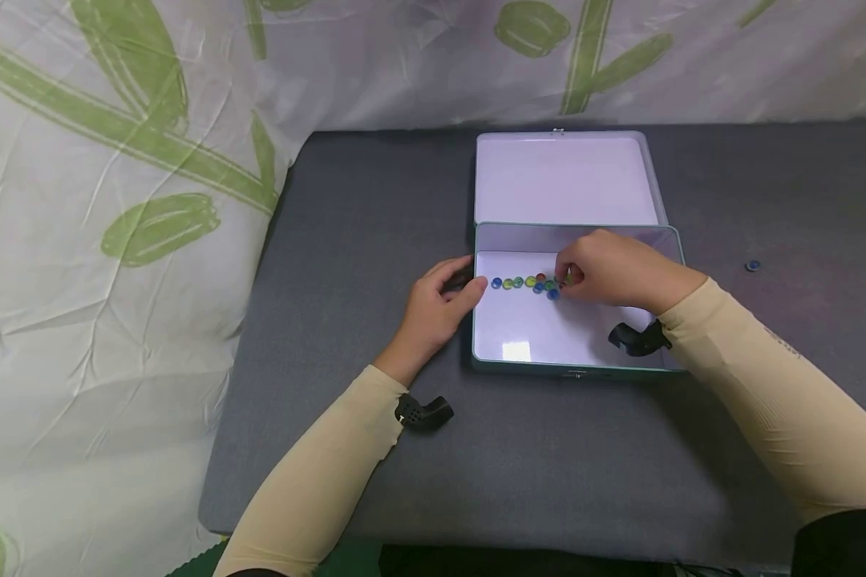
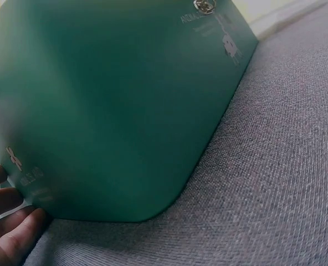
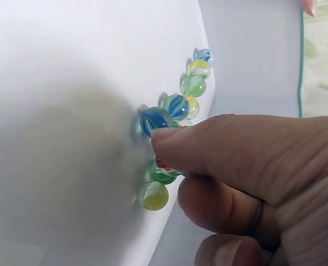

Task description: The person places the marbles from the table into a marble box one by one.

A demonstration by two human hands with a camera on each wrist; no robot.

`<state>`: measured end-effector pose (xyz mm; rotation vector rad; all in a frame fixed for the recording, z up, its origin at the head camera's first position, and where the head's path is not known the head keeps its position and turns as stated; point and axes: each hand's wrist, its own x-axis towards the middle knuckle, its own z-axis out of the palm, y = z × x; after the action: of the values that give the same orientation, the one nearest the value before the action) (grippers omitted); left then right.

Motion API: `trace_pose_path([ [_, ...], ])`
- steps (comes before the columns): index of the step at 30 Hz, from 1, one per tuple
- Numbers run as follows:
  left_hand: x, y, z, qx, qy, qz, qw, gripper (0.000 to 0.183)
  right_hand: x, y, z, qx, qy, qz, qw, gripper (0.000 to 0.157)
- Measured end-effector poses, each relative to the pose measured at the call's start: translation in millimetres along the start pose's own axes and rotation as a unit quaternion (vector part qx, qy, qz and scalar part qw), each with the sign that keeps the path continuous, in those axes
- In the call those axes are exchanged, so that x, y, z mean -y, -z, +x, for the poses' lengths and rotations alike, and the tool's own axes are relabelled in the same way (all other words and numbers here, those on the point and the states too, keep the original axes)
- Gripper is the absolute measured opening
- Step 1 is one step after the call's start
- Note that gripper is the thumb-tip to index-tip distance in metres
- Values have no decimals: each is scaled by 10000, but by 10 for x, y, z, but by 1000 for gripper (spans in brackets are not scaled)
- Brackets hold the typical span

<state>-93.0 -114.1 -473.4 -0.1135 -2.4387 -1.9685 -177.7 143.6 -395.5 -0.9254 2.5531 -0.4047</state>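
Observation:
An open metal box (image 1: pixel 520 336), white inside and green outside, lies on the table with several glass marbles (image 1: pixel 517 282) lined up near its back wall. My right hand (image 1: pixel 613 268) reaches into it. Thumb and forefinger pinch a red marble (image 3: pixel 164 165), mostly covered by the thumb. Close around those fingertips are blue marbles (image 3: pixel 154 119), a green marble (image 3: pixel 163 176) and a yellow marble (image 3: pixel 155 196). At the box's left side, my left hand (image 1: pixel 433 308) rests its thumb at the rim. Its other fingers (image 2: pixel 3 202) touch the green outer wall.
The box's lid (image 1: pixel 566 178) is folded back behind it. A small blue round object (image 1: pixel 753 265) lies on the grey tabletop (image 1: pixel 354 240) to the right. Patterned white cloth (image 1: pixel 404 64) hangs at the back and left.

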Motion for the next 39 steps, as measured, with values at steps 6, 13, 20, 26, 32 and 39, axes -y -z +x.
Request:
trace_pose_path([
  [6,-19,0,-4,29,39,-9,10000,61,1,-4,-3,43,-17,-5,10000,8],
  [13,-40,3,-9,48,72,-28,10000,59,-2,-8,-8,51,34,-28,10000,8],
  [20,-43,-1,-14,45,67,-47,10000,59,-4,-20,-19,6,62,8,10000,10],
  [26,-43,2,-21,41,52,-82,9999,59,4,-24,-28,23,14,49,10000,10],
  [32,-34,14,-21,56,16,-61,10000,60,14,-17,-28,30,-15,84,10000,10],
  [39,-32,14,-30,90,66,-87,9999,62,36,7,-60,-22,-52,120,9999,9],
])
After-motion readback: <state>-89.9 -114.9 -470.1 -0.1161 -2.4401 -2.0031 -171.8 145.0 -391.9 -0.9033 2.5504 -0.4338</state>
